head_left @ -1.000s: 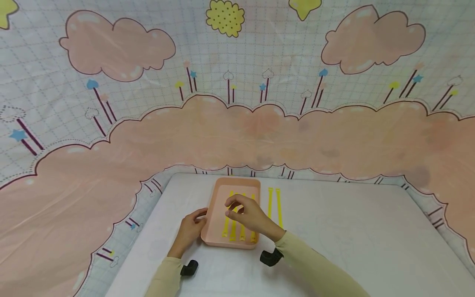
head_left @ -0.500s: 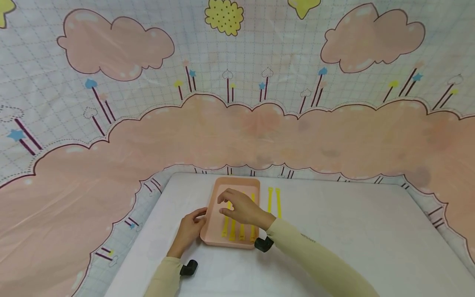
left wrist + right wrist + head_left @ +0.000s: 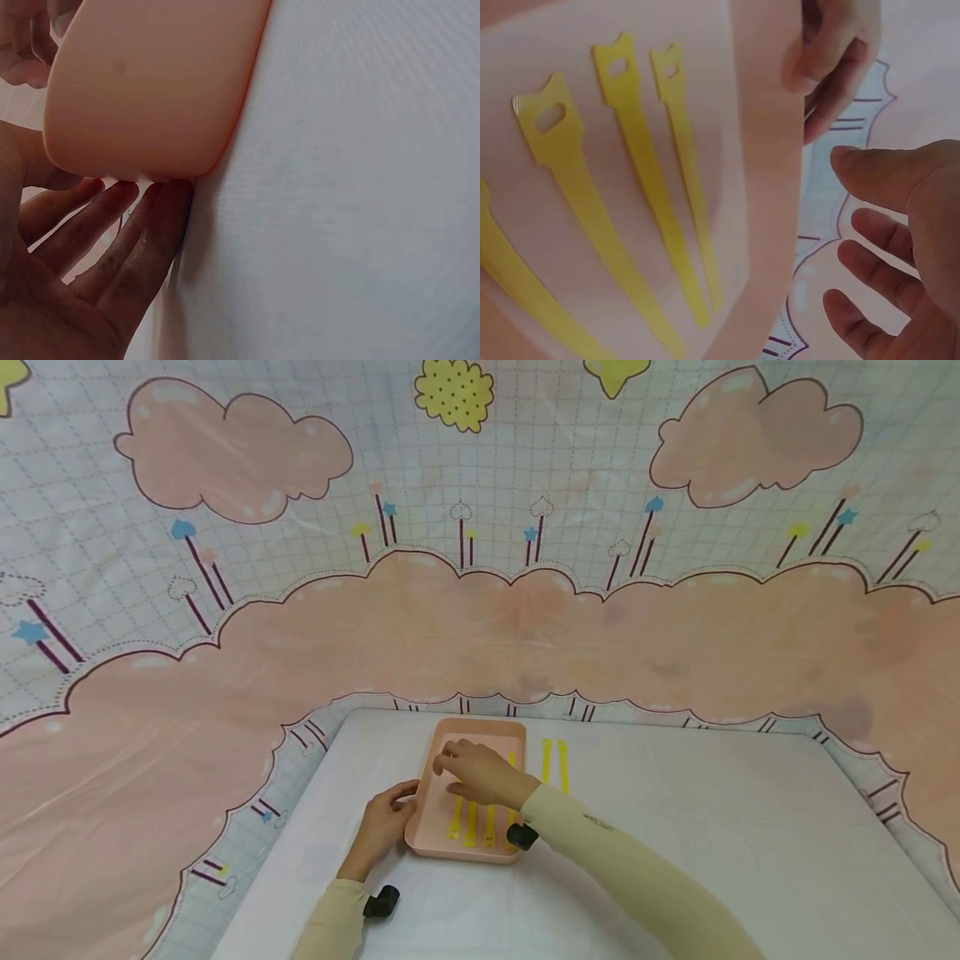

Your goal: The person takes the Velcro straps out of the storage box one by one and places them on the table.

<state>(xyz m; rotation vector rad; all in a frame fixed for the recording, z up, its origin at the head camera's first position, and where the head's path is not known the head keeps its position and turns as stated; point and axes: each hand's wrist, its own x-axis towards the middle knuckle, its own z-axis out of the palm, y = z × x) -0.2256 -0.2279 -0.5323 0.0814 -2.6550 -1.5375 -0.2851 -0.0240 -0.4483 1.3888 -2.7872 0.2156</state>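
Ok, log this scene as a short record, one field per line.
Container: pink tray
Inside it: four yellow strips, lying side by side
Outside it: two more yellow strips, just right of the tray
Left hand: fingers touching the tray's left side
Right hand: above the tray, no strip seen in its grasp
Surface: white table
Backdrop: printed cloth with clouds and stars

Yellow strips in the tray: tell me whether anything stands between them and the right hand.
Nothing visible does. The right hand hovers over the uncovered tray, where the yellow strips lie; the left hand touches the tray's side, clear of them.
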